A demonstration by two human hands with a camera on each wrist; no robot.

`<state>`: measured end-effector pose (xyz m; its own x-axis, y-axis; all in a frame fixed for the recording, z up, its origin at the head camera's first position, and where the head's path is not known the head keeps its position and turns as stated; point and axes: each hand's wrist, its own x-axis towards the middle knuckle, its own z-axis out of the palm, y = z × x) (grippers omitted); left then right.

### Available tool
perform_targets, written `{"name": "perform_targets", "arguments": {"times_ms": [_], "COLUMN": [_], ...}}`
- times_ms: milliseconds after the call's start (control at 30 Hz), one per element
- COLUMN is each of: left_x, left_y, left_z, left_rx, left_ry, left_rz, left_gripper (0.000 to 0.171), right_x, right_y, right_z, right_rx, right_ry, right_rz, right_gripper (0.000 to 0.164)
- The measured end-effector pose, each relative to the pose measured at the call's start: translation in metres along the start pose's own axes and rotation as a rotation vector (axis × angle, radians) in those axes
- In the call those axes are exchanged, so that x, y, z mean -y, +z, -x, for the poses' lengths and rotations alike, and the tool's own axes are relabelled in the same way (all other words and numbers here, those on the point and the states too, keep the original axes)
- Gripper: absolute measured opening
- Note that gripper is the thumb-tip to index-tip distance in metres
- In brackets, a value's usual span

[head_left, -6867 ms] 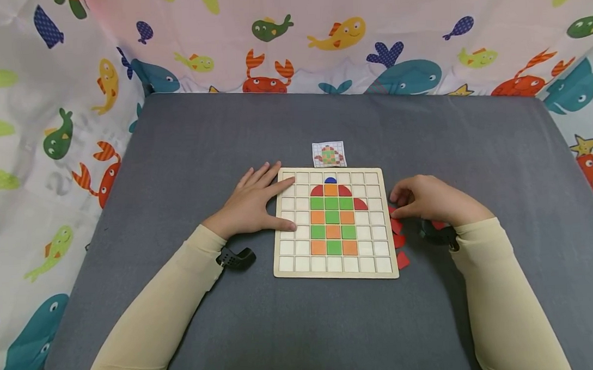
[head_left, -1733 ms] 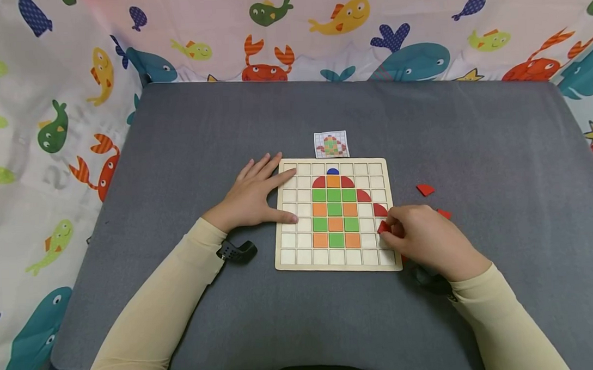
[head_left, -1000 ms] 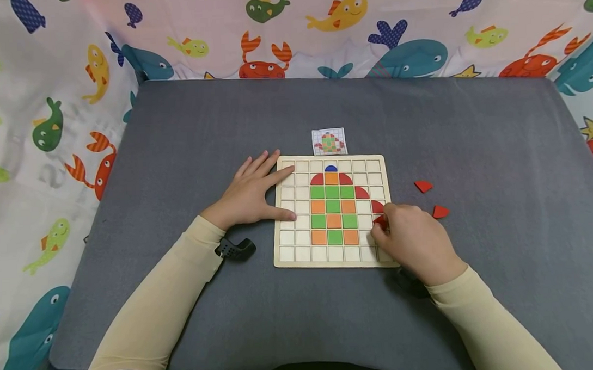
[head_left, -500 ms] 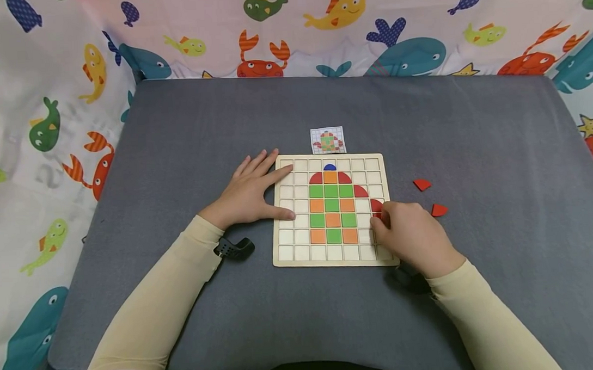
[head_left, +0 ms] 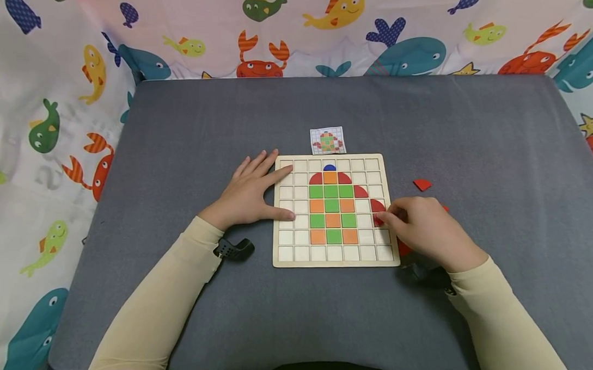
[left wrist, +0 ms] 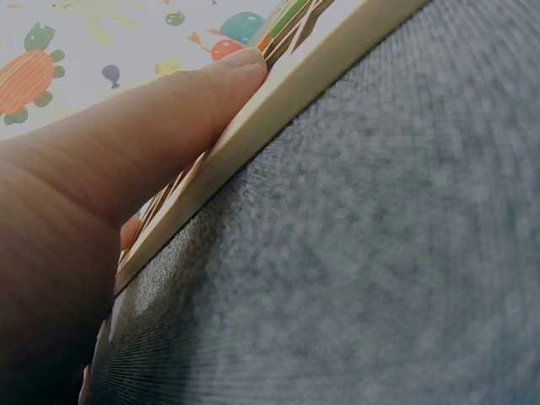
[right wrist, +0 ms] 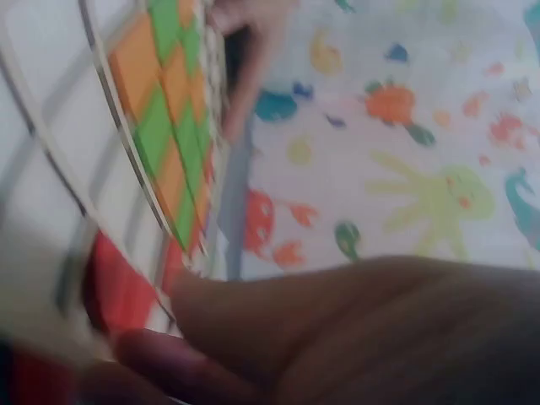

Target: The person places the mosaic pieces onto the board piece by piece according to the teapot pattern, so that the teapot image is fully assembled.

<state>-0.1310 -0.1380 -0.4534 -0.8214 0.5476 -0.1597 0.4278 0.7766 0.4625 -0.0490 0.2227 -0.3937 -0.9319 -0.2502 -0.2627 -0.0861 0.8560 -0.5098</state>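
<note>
A wooden grid board (head_left: 328, 264) holds an inlaid pattern of green, orange, red and blue tiles. My left hand (head_left: 248, 197) rests spread across its left edge; in the left wrist view the thumb (left wrist: 169, 110) lies over the rim. At the board's right edge is my right hand (head_left: 428, 232), thumb and fingers loosely bent. Its thumb tip overlaps a red quarter-circle tile (head_left: 377, 220), which sits in a right-hand cell directly below another red tile (head_left: 377, 205). The right wrist view shows red tiles (right wrist: 120, 291) in the cells close beside the blurred fingers.
A small pattern card (head_left: 327, 141) lies behind the board. Loose red tiles lie on the grey table right of it: one farther back (head_left: 422, 185), one tile (head_left: 404, 249) partly under my right hand, and another tile (head_left: 445, 207) mostly hidden by it.
The red tile my right hand pinched now lies in a cell; the hand has drawn slightly right. Since the oldest frame, another red tile has appeared above it. My left hand stays on the board.
</note>
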Motion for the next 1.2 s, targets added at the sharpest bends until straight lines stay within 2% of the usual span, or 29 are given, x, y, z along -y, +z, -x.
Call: {"name": "perform_targets", "arguments": {"times_ms": [133,300,500,733,1000,1200], "left_x": [-0.001,-0.002,-0.002,-0.002,-0.001,-0.001], "left_y": [-0.001,0.0,0.0,-0.002,-0.002,0.0], "left_z": [0.0,-0.001,-0.001,-0.001,0.0,0.0], "left_rx": [0.0,-0.001,-0.007,-0.005,0.0,0.004], "left_ry": [-0.004,-0.001,0.0,0.0,-0.009,-0.018], "left_rz": [-0.002,0.001,0.003,0.0,0.005,0.008], "left_gripper": [0.113,0.113,0.114,0.114,0.114,0.114], "right_x": [-0.011,-0.019,-0.024,-0.027,-0.028,-0.031], "right_y": [-0.01,-0.015,-0.013,-0.012,-0.015,-0.02], "right_z": [0.005,0.009,0.007,0.004,0.004,0.01], "right_rx": [0.023,0.053,0.053,0.07,0.086,0.075], "right_ry": [0.002,0.004,-0.031,-0.04,-0.064,-0.118], "right_rz": [0.029,0.048,0.041,0.029,0.001,0.004], "right_gripper": [0.012,0.017,0.021,0.014,0.016,0.013]}}
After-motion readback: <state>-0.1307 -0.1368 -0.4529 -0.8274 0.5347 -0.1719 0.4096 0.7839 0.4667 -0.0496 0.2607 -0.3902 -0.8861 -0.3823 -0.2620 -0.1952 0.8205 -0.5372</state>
